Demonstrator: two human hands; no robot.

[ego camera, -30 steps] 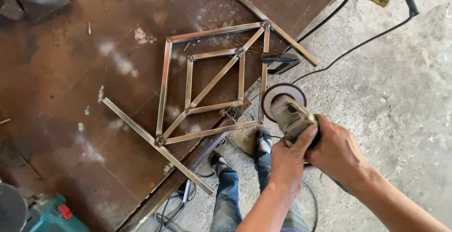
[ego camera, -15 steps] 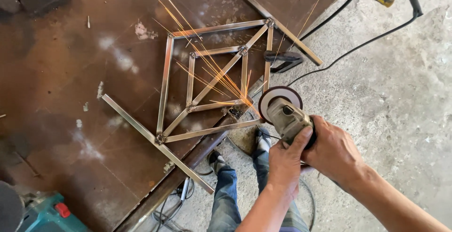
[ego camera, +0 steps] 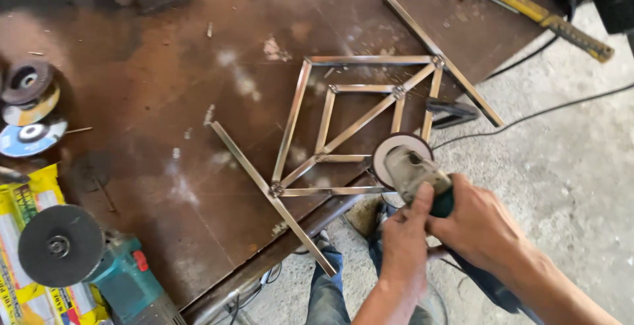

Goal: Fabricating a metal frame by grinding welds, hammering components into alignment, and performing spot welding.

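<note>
Both my hands grip an angle grinder with a round disc, held at the near right corner of a welded frame of square steel tubes. My left hand wraps the front of the grinder body. My right hand grips its dark green rear handle. The frame, a nested diamond shape with long crossing bars, lies flat on a rusty brown steel table. The disc sits at the frame's lower right corner, over the table's edge. No sparks show.
A second teal angle grinder lies at the table's near left on yellow packets. Loose grinding discs sit at the left edge. A yellow-handled hammer lies far right. A black clamp and cables are by the table's edge. My legs stand below.
Sparks that flew across the frame half a second ago have stopped. The view has shifted right and back, bringing the left side of the table into sight. The grinder stays at the same corner.
</note>
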